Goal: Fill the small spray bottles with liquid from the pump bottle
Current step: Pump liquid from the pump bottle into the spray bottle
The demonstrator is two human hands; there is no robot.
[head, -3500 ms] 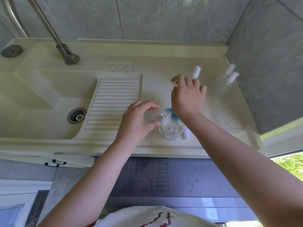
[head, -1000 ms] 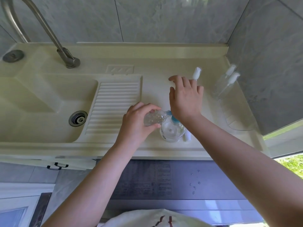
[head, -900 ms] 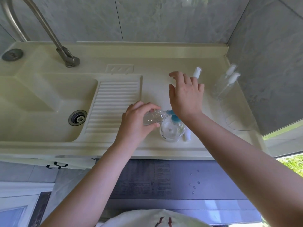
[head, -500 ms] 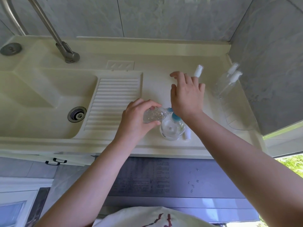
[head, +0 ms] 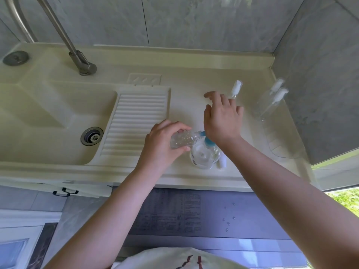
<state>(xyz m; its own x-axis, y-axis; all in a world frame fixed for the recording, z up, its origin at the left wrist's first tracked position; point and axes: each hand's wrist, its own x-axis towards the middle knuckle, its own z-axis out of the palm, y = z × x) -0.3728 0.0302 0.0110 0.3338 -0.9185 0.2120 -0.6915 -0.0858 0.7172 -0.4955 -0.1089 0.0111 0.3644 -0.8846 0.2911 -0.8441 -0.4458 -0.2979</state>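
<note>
Presently the left hand [head: 161, 146] grips a small spray bottle [head: 182, 140], thumb and fingers curled round its clear body, holding it tilted nearly on its side with the open neck against the blue nozzle of the pump bottle [head: 205, 155]. Bubbles show inside the small bottle. Immediately right of that grip, the right hand [head: 221, 118] rests on top of the blue pump head [head: 208, 141], heel of the palm over it and fingers extended and spread forward, clasping nothing; whether the pump is depressed cannot be told. The pump bottle stands upright on the cream counter [head: 194, 82], directly below the right wrist, clear liquid visible within. Touching or just beside its right flank lies a small white cap [head: 223, 162]. Beyond the right fingertips, farther from the person, a third small bottle with white sprayer [head: 236, 89] stands upright on the counter. Well to the right of the hands, near the grey tiled wall [head: 320, 74], two more clear spray bottles [head: 271, 101] stand side by side, with a clear plastic tray [head: 281, 144] just nearer the person. To the left of the grip lie the ribbed drainboard [head: 136, 121], the sink basin [head: 48, 117] with its drain [head: 91, 136], and the metal tap [head: 81, 63] at the far rim.
</note>
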